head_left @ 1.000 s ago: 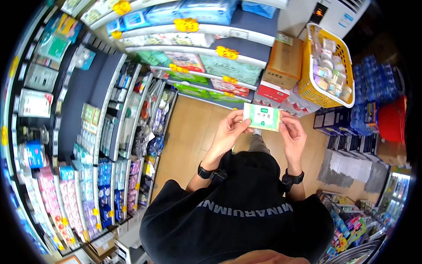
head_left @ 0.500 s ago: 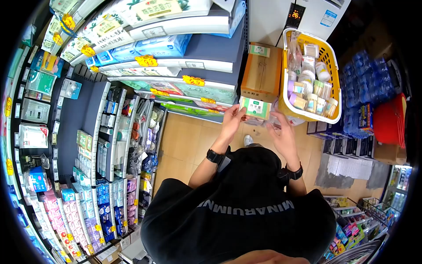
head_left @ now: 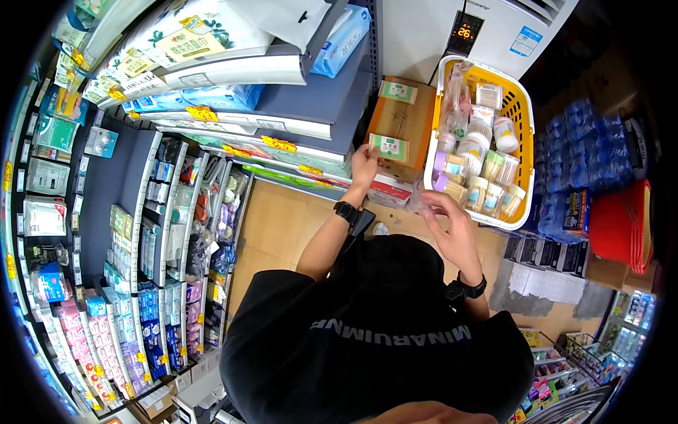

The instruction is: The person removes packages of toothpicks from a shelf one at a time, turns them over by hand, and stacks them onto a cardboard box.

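A small pack of toothpicks with a green and cream label lies on top of a brown cardboard box. My left hand is closed at its near left edge, fingertips on the pack. By the near left corner of the yellow basket, my right hand has curled fingers with their tips at a crumpled clear plastic bag. Inside the basket are several toothpick tubs and a roll of white cups or discs. A second green-labelled pack sits farther back on the box.
Shelves with wet-wipe packs rise at the left of the box. A white appliance with a lit display stands behind the basket. Wrapped blue bottles and red baskets are at the right. Goods racks line the far left.
My left hand has set the toothpick pack down on the cardboard box, away from my right hand. My right hand has come apart from the pack. The view has shifted slightly.
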`<control>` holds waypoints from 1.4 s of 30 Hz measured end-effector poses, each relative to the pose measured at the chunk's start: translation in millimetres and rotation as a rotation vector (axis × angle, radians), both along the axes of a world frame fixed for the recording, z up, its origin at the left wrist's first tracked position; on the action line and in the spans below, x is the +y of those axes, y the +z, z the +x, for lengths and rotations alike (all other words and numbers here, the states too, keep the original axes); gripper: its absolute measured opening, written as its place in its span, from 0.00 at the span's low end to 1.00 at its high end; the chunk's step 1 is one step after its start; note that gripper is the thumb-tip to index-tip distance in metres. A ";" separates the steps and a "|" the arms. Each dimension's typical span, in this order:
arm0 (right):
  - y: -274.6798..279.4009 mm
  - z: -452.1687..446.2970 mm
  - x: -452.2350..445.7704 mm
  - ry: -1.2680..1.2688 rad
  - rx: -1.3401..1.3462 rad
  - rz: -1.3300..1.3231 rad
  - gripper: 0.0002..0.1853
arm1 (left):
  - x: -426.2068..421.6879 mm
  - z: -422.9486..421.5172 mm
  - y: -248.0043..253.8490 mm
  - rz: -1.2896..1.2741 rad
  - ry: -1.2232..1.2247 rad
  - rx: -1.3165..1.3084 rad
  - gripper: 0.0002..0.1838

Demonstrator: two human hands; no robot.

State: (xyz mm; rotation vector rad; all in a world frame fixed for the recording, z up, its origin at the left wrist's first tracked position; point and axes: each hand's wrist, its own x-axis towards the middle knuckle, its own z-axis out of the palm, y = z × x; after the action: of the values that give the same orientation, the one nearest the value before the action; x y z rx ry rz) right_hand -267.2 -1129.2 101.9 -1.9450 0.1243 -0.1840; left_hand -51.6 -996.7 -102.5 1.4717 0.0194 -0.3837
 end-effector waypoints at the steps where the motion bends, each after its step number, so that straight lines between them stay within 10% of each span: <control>1: 0.5 -0.2 -3.1 -0.013 0.017 0.010 0.16 | -1.5 6.9 -10.6 0.067 -0.003 -0.087 0.13; 8: 1.2 4.8 -9.2 -0.037 0.017 -0.001 0.16 | -13.2 -9.1 13.9 0.792 0.149 -0.718 0.23; 14: 2.9 11.8 -4.3 -0.041 0.000 0.012 0.16 | -9.9 -29.6 24.9 0.796 -0.230 -0.886 0.26; 42: 3.9 14.1 4.0 -0.075 0.033 0.027 0.17 | -70.4 46.3 5.5 0.977 -0.312 -0.868 0.48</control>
State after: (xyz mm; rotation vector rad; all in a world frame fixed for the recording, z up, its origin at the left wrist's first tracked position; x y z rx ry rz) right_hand -253.1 -1125.2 105.9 -1.9184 0.2201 -0.1990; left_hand -5.3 -1067.1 -97.0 2.5159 -0.8249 0.0854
